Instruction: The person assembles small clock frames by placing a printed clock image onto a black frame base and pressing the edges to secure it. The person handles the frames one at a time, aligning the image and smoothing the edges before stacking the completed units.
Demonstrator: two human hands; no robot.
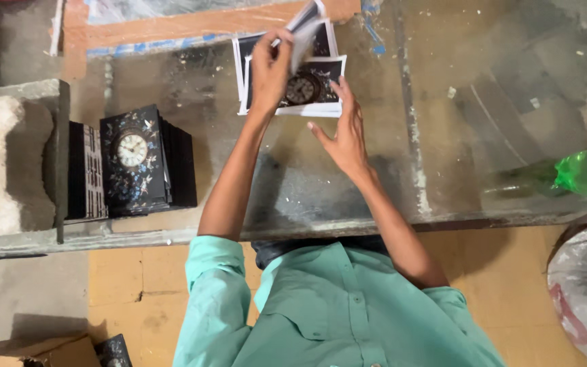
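— We are working over the glass table (443,136); the stack of clock prints (321,92) is lying at its far edge.

— Our left hand (270,68) is pinching a lifted sheaf of prints (305,30); our right hand (344,132) is resting open, steadying the stack's corner.

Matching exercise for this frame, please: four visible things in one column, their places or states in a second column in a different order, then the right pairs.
Things
1. left hand
2. right hand
3. black clock panel
4. green bottle

Places or states
A. lying on its side at the bench's right edge
B. open, fingers spread beside the clock prints
C. standing among dark panels at the left
D. lifting a small stack of prints

Pairs: 1-D, 2-B, 3-C, 4-A
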